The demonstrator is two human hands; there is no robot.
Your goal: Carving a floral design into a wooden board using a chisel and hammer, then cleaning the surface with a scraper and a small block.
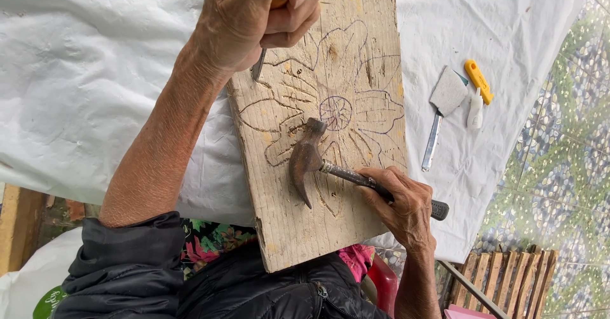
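White cloth is covering the desk [95,71] where the wooden board [356,58] is lying; left hand [254,17] is clenching a chisel [258,66] at the board's far-left edge, right hand [400,201] is gripping a claw hammer [308,157] nearer its middle, handle lying crosswise.

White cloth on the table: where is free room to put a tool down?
The cloth is bare left of the left hand and its forearm, and also between the board and the scraper. It is crowded on the board, under the chisel and hammer, and beside the yellow cutter.
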